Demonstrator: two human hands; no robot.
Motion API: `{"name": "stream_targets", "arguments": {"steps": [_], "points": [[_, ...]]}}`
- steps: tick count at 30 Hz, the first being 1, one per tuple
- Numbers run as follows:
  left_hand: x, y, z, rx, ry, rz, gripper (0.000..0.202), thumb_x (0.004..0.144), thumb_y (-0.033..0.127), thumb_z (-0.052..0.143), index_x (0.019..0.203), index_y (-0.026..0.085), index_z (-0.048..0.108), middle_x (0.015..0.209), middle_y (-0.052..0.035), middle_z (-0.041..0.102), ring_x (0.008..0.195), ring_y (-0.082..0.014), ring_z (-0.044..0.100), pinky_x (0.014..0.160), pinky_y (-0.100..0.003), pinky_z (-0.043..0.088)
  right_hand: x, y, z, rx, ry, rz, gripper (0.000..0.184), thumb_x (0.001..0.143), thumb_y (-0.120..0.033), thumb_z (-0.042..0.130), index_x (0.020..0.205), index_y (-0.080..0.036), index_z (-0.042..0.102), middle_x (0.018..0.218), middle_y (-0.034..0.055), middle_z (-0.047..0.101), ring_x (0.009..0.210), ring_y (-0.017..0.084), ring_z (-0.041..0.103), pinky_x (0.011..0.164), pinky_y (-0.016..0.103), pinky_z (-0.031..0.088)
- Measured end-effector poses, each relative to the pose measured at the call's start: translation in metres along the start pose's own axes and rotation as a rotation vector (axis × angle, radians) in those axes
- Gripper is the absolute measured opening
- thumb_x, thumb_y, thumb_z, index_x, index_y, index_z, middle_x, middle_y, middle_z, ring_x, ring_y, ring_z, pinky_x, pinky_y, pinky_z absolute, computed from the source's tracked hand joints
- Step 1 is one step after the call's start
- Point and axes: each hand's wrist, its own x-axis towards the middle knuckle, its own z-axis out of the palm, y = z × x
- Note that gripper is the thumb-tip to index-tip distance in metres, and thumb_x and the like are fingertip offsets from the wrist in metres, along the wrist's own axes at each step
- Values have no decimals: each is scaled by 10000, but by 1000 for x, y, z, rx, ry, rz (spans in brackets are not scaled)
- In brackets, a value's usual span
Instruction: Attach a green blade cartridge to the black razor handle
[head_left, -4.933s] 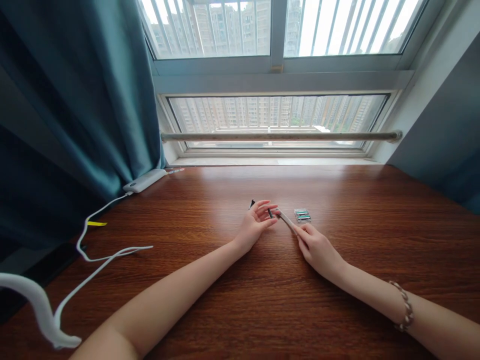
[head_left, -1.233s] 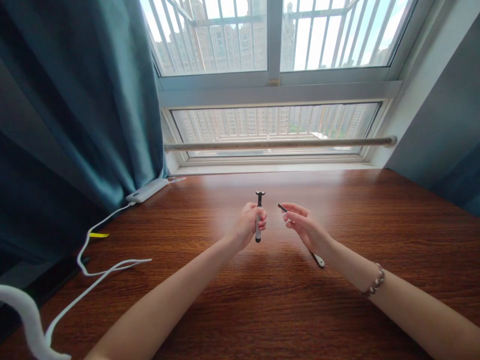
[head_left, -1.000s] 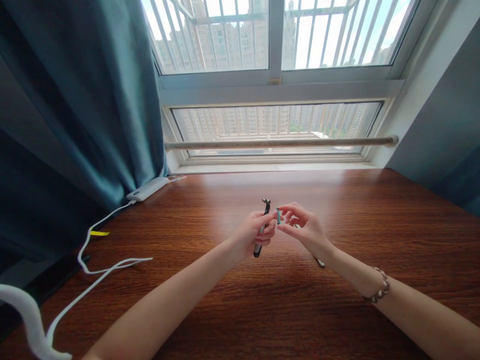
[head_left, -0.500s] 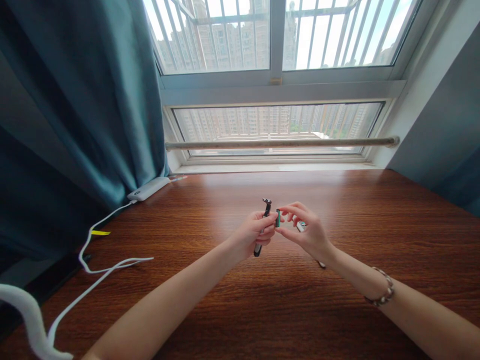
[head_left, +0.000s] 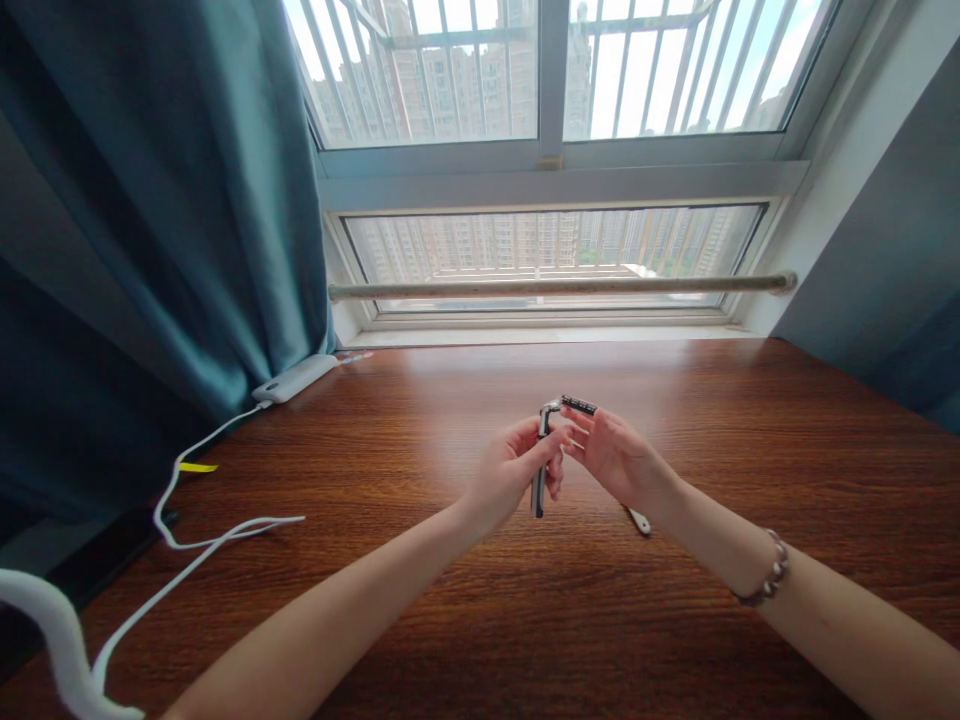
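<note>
My left hand (head_left: 517,470) is closed round a dark razor handle (head_left: 538,480), held upright over the middle of the wooden table (head_left: 420,600). My right hand (head_left: 611,455) pinches a small blade cartridge (head_left: 579,404) at the top end of that handle; the two parts touch or nearly touch. A second, white-tipped razor handle (head_left: 639,520) lies on the table behind my right wrist, mostly hidden by it. My right wrist wears a bead bracelet (head_left: 761,580).
A white power bank (head_left: 294,379) lies at the table's back left by the teal curtain (head_left: 150,230). Its white cable (head_left: 202,500) loops over the table's left side. A window with a rail (head_left: 562,288) runs along the far edge.
My right hand has carried the cartridge from beside the handle up to its top end, turning it flat. My left hand has tilted the handle upright and shifted slightly right.
</note>
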Motion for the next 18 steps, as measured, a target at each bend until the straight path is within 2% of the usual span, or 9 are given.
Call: {"name": "stream_targets", "arguments": {"steps": [2,5,11,18], "points": [[-3,1,2,37,-9,25,221,765,371,544,761,167,460,512,49,479,390,-62,407,388,-192,304,-2,0,2,32,-65,15,342,712,-470,582,963,-242,618,1025,49,581,886,173,531,802,327,412],[-7,2,6,48,-29,38,224,749,362,570,757,169,457,447,78,413,356,-37,315,370,-175,213,-5,-2,7,57,-139,21,336,731,-470,559,971,-241,615,924,40,604,826,167,542,782,331,418],[-15,4,17,47,-58,-23,398,837,465,361,803,123,562,491,27,427,452,-69,357,456,-209,257,-10,-7,11,81,-147,37,341,707,-438,599,986,-245,623,938,26,605,796,148,535,744,286,423],[-19,4,20,65,-29,-46,383,826,448,402,799,125,605,493,33,383,473,-78,344,466,-216,245,-12,-9,14,8,-117,93,461,622,-542,619,977,-248,610,798,40,604,669,164,507,619,307,422]]}}
